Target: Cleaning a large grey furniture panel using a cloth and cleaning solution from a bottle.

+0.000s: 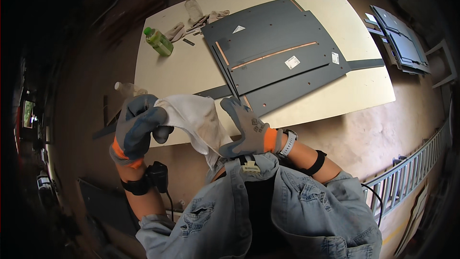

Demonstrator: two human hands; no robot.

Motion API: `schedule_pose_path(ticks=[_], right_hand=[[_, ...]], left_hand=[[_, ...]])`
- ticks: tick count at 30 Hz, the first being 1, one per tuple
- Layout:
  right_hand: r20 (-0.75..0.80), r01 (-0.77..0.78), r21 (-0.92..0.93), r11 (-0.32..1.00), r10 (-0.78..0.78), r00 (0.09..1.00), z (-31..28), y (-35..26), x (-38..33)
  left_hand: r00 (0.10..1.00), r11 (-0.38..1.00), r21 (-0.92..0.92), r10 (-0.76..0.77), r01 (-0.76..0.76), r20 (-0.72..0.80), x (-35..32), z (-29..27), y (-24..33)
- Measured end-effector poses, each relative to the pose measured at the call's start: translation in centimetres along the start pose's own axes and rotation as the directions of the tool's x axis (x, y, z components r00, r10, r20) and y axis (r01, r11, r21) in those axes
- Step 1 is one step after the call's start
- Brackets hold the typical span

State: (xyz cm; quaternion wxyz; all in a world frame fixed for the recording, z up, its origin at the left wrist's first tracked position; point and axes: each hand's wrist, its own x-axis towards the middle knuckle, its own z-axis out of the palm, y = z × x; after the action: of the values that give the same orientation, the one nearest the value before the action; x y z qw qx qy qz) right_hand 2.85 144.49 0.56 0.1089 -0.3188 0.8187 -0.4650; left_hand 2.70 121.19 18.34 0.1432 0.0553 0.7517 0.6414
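Left grey-blue gloved hand (138, 127): fingers clamped on the limp white fabric cloth (192, 115), located between both hands, near the cream flat-topped table (172, 76). Right grey-blue gloved hand (249, 128): thumb and fingers apart, beside the cloth

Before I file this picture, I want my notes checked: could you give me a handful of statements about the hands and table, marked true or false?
1. The left hand grips a white cloth. True.
2. The right hand is bare. False: it wears a grey glove.
3. The green-capped bottle is on top of the grey panels. False: it is on the pale tabletop, to the left of them.
4. The grey panels lie one over another. True.
5. The watch is on the left arm. False: it is on the right.
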Motion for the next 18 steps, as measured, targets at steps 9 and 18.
schedule_pose_path(ticks=[9,18], right_hand=[[0.167,0.058,-0.071,0.996,-0.045,0.985,0.0,-4.2,1.4],[-0.211,0.022,0.352,0.936,0.056,0.976,-2.9,-2.1,1.8]], left_hand=[[0.988,0.994,-0.058,0.080,-0.089,-0.132,-1.2,0.0,1.9],[0.904,0.979,0.113,0.203,-0.172,-0.377,-2.2,-2.8,2.5]])
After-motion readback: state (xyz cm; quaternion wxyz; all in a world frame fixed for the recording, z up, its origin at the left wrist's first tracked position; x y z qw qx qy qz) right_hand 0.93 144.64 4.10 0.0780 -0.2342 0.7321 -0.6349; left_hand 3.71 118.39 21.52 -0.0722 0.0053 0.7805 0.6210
